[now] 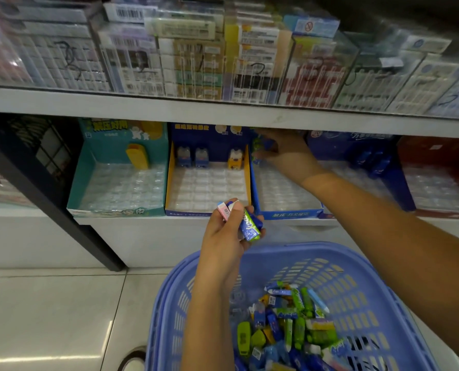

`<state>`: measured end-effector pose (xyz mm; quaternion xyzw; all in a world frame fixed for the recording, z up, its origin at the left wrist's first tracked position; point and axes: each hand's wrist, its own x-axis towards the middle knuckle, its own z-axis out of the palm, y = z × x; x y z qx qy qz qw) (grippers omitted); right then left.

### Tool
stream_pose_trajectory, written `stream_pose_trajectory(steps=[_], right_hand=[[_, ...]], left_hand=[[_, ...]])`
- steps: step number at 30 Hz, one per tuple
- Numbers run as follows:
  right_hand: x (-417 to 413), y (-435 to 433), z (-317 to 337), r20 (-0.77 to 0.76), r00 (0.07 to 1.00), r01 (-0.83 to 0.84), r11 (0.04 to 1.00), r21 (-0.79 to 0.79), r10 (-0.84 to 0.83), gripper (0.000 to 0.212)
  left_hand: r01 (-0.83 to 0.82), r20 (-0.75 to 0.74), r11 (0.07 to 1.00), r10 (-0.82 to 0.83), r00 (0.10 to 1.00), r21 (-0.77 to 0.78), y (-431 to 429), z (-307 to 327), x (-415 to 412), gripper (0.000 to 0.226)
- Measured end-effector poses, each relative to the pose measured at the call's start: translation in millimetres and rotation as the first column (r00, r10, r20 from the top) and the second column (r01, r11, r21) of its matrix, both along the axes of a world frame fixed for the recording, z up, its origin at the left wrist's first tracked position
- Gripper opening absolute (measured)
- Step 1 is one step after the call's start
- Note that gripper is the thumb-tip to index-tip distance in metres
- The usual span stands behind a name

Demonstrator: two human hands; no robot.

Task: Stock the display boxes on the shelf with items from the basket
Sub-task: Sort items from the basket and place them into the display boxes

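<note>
On the lower shelf, 5 display boxes stand in a row, each lined with a clear pocketed tray that is mostly unfilled. Far left, the teal box holds 1 yellow piece at its back. Next to it, the yellow-edged box has 3 small figures along its back row. Just in front of that box, the left hand grips a bundle of wrapped items, some pink-and-white and 1 green-and-blue, with the fingers curled round them. Further right, the right hand reaches deep into the 3rd box, under the upper shelf board. It is blurred, but thumb and fingers seem to pinch a green-and-blue item near the back row. Beyond stand a dark blue box and a red box. Below, the basket holds a heap of mixed items.

As I judge it, the placing step is in hand, with nearly all the stock yet to go. The next move calls for seating the pinched item upright in a back pocket, then taking another from the left hand's bundle. The low shelf board crowds the reach, and the thin tray could shift under a push.
</note>
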<state>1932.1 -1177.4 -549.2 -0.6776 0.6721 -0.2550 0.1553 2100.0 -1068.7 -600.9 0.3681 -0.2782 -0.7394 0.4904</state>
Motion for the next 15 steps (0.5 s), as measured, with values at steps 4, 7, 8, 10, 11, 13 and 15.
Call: stream_pose_trajectory(steps=[4,7,8,10,11,13,15], right_hand=[[21.3,63.0,11.7,0.276,0.961,-0.032,0.999,0.032,0.022,0.019],[34.2,114.2,7.5,0.296,0.95,-0.144,0.982,0.122,0.103,0.03],[36.5,124.0,4.0,0.243,0.965,-0.133,0.984,0.117,0.102,0.032],[39.8,134.2,-1.8,0.22,0.975,-0.055,0.994,0.095,0.033,0.03],[39.6,136.4,-3.3,0.249,0.968,-0.012,0.996,0.092,-0.011,0.027],[38.6,139.7,-4.7,0.237,0.968,0.056,0.992,0.11,-0.081,0.023],[36.0,142.8,-4.8,0.219,0.97,0.074,0.987,0.143,-0.105,0.021]], left_hand=[[-0.077,0.006,0.997,0.077,0.997,0.027,0.3,5.2,-2.8,0.02],[-0.077,0.059,0.997,0.077,0.995,0.008,3.8,9.7,-4.7,0.028],[-0.069,0.065,0.998,0.068,0.996,0.011,5.5,11.4,-6.1,0.028],[-0.056,0.068,0.998,0.055,0.996,0.016,9.2,15.8,-10.0,0.022],[-0.059,0.074,0.998,0.058,0.996,0.015,11.1,17.8,-12.1,0.018],[-0.078,0.1,0.997,0.078,0.992,-0.01,15.3,20.8,-17.1,0.015],[-0.102,0.113,0.994,0.107,0.988,-0.048,19.1,23.6,-21.5,0.015]])
